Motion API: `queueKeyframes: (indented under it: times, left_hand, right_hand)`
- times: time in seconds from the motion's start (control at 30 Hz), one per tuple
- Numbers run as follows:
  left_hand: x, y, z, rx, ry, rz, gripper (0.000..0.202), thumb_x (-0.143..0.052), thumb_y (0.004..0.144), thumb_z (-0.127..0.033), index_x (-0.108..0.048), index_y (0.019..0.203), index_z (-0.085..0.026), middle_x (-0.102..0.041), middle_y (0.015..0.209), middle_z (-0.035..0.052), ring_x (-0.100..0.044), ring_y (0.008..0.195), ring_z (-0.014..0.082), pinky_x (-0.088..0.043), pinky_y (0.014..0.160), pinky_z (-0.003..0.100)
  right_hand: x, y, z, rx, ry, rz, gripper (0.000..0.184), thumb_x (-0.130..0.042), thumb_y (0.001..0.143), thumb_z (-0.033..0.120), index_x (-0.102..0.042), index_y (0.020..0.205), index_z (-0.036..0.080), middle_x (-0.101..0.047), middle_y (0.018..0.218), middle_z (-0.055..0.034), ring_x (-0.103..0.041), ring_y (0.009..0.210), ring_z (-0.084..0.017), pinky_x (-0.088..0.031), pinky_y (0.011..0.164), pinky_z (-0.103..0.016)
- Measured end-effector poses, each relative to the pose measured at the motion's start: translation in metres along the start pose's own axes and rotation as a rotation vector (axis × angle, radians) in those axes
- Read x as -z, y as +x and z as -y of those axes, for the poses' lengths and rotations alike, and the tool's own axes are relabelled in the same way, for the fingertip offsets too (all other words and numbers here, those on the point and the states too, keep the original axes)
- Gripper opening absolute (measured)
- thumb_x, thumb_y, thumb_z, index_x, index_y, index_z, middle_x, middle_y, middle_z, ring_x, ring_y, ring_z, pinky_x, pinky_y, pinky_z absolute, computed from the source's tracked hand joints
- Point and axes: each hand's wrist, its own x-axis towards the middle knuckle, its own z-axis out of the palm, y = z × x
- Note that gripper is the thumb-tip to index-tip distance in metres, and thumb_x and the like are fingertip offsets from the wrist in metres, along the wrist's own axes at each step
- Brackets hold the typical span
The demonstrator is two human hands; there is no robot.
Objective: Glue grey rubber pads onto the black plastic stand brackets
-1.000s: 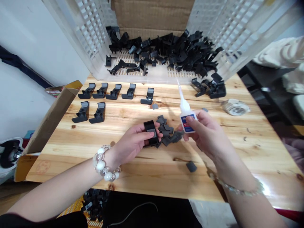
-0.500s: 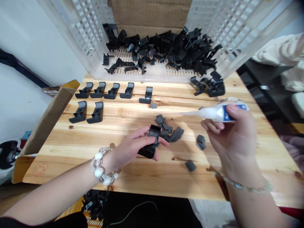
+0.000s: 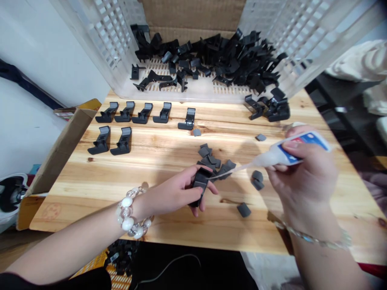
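Observation:
Between the thumb and fingers of my left hand (image 3: 178, 187) is a black plastic bracket (image 3: 200, 182), tilted above the table. My right hand (image 3: 308, 173) grips a white glue bottle (image 3: 290, 151) with a blue label. Its long thin nozzle points left, and the tip reaches the bracket's right side; whether it touches, I cannot tell. Beside my left fingers lies a pile of small dark grey pads (image 3: 211, 158). A loose pad (image 3: 243, 210) and a pair of pads (image 3: 257, 179) lie nearer my right hand.
Several finished-looking brackets (image 3: 121, 141) stand in two rows at the left of the wooden table (image 3: 99, 189). A white plastic crate (image 3: 187, 94) at the back holds many black brackets. More brackets (image 3: 278, 108) sit at its right corner. A cardboard box (image 3: 60, 149) is at the left edge.
The glue bottle has tilted, its nozzle tip moving down and left to the bracket. My left hand has turned the bracket and shifted it slightly right.

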Motion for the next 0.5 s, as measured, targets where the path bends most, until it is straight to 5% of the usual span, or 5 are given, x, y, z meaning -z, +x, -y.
queueKeyframes:
  times: [0.2,0.5]
  left_hand:
    - [-0.0017,0.0008,-0.0012,0.015,0.032,0.016,0.04,-0.051,0.086,-0.013,-0.042,0.124,-0.018,-0.062,0.114,0.0128,-0.063,0.07,0.0115,-0.054,0.058,0.025]
    - [-0.0001,0.0018,0.0022,0.01,0.062,0.023,0.045,-0.05,0.082,-0.009,-0.041,0.126,-0.02,-0.062,0.115,0.0116,-0.064,0.072,0.012,-0.054,0.061,0.026]
  right_hand:
    - [-0.0028,-0.0042,-0.0014,0.034,-0.054,0.021,0.019,-0.066,0.062,0.01,-0.059,0.069,0.025,-0.047,0.063,0.0039,-0.028,0.036,-0.006,-0.014,0.033,-0.025]
    - [-0.0026,-0.0057,-0.0025,0.041,-0.086,0.045,0.018,-0.065,0.064,0.01,-0.057,0.069,0.026,-0.038,0.052,0.0051,-0.026,0.037,-0.008,-0.019,0.034,-0.024]
